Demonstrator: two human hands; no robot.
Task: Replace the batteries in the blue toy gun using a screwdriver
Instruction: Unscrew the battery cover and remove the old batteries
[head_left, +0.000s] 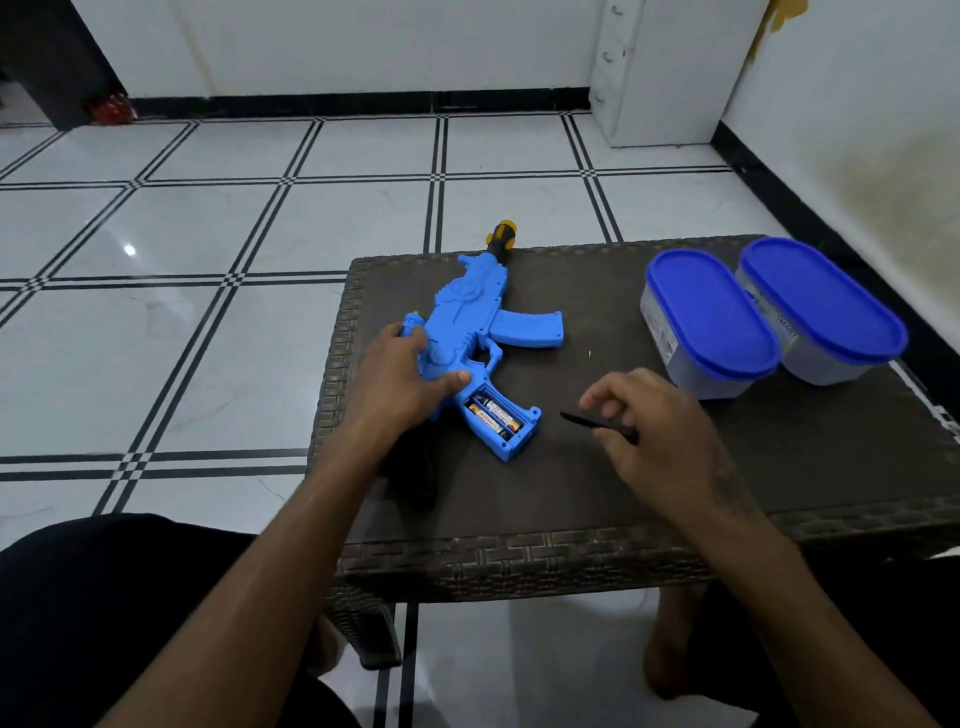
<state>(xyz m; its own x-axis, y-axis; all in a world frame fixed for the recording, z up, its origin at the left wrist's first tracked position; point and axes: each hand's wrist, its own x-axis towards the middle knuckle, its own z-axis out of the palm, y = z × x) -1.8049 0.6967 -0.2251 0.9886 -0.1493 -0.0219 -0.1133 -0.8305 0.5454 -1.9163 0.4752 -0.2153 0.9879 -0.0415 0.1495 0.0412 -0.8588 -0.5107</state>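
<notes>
The blue toy gun lies flat on the dark woven table, its black and yellow muzzle pointing away from me. The battery compartment in its grip is uncovered and two batteries lie inside. My left hand presses on the rear of the gun, thumb beside the compartment. My right hand hovers to the right of the grip and holds a thin black screwdriver, its tip pointing left toward the gun. A tiny pale speck, perhaps a screw, rests on the table.
Two clear oval containers with blue lids stand at the table's right back. A dark object lies under my left forearm. White tiled floor surrounds the table; my knees are below its front edge.
</notes>
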